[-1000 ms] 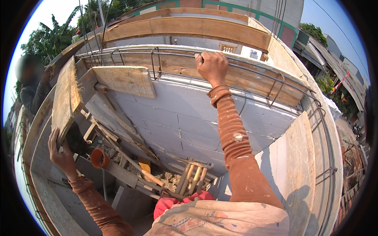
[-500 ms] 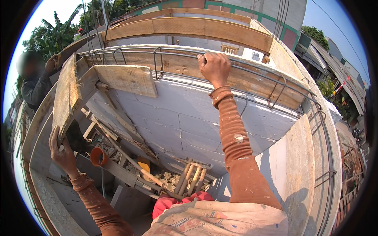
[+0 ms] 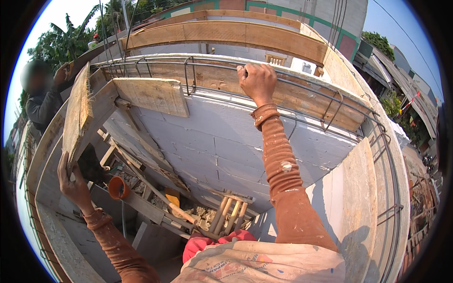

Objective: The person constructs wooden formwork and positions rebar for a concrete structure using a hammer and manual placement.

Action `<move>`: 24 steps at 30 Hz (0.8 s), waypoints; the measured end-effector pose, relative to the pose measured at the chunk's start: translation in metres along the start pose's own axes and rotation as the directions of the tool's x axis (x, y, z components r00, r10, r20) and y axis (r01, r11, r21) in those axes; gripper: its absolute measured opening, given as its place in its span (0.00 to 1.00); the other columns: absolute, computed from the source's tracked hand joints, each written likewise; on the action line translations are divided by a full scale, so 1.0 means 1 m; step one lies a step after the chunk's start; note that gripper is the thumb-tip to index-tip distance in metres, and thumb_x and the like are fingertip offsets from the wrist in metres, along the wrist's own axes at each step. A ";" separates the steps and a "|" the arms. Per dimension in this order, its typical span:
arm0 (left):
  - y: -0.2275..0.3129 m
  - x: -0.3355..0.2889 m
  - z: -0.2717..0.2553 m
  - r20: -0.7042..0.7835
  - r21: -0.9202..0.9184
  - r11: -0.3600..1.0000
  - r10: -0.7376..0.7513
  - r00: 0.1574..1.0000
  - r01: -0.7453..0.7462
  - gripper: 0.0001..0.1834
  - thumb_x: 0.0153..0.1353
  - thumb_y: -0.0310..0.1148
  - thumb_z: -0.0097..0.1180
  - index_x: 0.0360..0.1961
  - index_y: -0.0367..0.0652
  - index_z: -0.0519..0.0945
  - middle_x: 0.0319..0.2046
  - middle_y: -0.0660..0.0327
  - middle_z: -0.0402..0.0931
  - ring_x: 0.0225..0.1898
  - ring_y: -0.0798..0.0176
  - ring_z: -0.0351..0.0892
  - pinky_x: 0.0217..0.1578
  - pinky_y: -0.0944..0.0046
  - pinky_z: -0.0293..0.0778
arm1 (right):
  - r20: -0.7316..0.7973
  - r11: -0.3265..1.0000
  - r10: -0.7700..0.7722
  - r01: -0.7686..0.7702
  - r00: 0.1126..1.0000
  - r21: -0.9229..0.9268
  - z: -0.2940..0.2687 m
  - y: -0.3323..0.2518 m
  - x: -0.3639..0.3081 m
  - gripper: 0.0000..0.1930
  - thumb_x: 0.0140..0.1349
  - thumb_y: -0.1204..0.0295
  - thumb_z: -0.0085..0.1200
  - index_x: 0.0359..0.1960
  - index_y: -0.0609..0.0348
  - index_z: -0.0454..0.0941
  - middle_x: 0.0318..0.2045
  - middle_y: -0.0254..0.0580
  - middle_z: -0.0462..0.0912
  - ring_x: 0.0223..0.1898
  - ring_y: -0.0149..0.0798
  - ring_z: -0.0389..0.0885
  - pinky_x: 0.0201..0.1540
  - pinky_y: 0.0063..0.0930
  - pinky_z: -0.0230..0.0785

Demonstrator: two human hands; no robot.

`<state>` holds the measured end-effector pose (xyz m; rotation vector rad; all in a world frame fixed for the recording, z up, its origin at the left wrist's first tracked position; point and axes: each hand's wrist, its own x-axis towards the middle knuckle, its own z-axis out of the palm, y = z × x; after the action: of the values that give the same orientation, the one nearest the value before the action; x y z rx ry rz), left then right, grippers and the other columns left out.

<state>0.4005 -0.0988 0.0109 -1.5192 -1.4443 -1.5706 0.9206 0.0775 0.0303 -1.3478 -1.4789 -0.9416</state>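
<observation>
Rough wood, a plank (image 3: 78, 115), its long axis running away from the person, far end angled slightly right, up at the left beside the board formwork (image 3: 49, 181)! Left hand (image 3: 73, 183) pinches the near end between fingers and thumb, so the length stretches out beyond it. Across the gap, the right hand (image 3: 258, 82) curls tight around steel rebar (image 3: 212, 61) above the pale block wall (image 3: 198, 137); an orange pipe (image 3: 113, 189) opens below.

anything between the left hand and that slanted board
Nothing visible: the left hand grips the near, lower end of the board directly. The right hand is well apart, closed on a steel bar above the white wall.
</observation>
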 end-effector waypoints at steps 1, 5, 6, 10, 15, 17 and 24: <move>0.000 0.000 0.000 -0.008 0.005 1.000 -0.021 1.000 0.021 0.19 0.62 0.19 0.55 0.54 0.40 0.80 0.51 0.55 0.80 0.53 0.60 0.79 0.54 0.61 0.73 | -0.007 1.000 -0.004 0.004 1.000 -0.005 0.000 0.000 0.000 0.17 0.59 0.56 0.57 0.17 0.52 0.79 0.16 0.41 0.79 0.25 0.44 0.79 0.39 0.40 0.72; -0.001 -0.001 0.000 -0.017 -0.032 0.999 -0.028 0.999 0.028 0.19 0.62 0.18 0.55 0.55 0.40 0.80 0.52 0.56 0.80 0.53 0.60 0.79 0.54 0.62 0.73 | -0.023 1.000 -0.005 0.005 1.000 0.004 0.002 0.001 0.000 0.17 0.59 0.56 0.57 0.17 0.52 0.79 0.16 0.40 0.79 0.25 0.44 0.79 0.39 0.40 0.72; -0.002 -0.002 0.001 -0.009 -0.023 0.999 -0.032 0.999 0.032 0.20 0.62 0.18 0.55 0.55 0.40 0.80 0.52 0.56 0.80 0.53 0.60 0.79 0.54 0.62 0.73 | -0.021 1.000 -0.011 0.011 1.000 -0.007 0.002 0.001 0.000 0.17 0.59 0.56 0.57 0.17 0.52 0.79 0.16 0.40 0.79 0.25 0.44 0.79 0.39 0.40 0.72; -0.004 -0.003 0.001 -0.006 -0.004 1.000 -0.030 1.000 0.030 0.20 0.61 0.18 0.55 0.55 0.40 0.80 0.52 0.56 0.80 0.53 0.61 0.79 0.54 0.62 0.73 | -0.001 1.000 -0.008 0.008 1.000 -0.020 0.003 0.002 -0.001 0.18 0.60 0.56 0.57 0.17 0.52 0.79 0.16 0.40 0.78 0.24 0.43 0.78 0.40 0.40 0.72; -0.002 -0.003 0.000 -0.027 -0.005 0.999 -0.050 0.998 0.050 0.20 0.61 0.18 0.54 0.55 0.41 0.80 0.52 0.56 0.80 0.53 0.60 0.79 0.54 0.62 0.73 | 0.004 1.000 -0.010 0.011 1.000 -0.029 0.002 0.002 -0.001 0.18 0.60 0.56 0.56 0.17 0.52 0.79 0.15 0.40 0.78 0.23 0.42 0.78 0.40 0.39 0.72; -0.001 -0.003 0.000 -0.007 0.027 1.000 -0.015 1.000 0.015 0.20 0.61 0.17 0.54 0.55 0.41 0.80 0.52 0.55 0.80 0.53 0.59 0.79 0.54 0.62 0.73 | 0.013 0.999 -0.002 0.002 1.000 -0.032 0.001 0.001 0.000 0.18 0.60 0.56 0.56 0.17 0.52 0.79 0.15 0.40 0.78 0.23 0.42 0.78 0.40 0.39 0.72; 0.000 -0.003 -0.003 0.022 0.028 0.999 0.030 0.999 -0.030 0.19 0.60 0.16 0.54 0.52 0.40 0.81 0.51 0.54 0.80 0.54 0.56 0.79 0.56 0.61 0.71 | -0.035 1.000 -0.017 0.016 0.999 -0.017 -0.001 -0.001 0.001 0.17 0.59 0.56 0.56 0.18 0.53 0.80 0.16 0.42 0.78 0.25 0.46 0.78 0.41 0.41 0.72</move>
<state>0.3998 -0.1022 0.0089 -1.5390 -1.4430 -1.5142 0.9197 0.0768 0.0310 -1.3264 -1.4601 -0.9861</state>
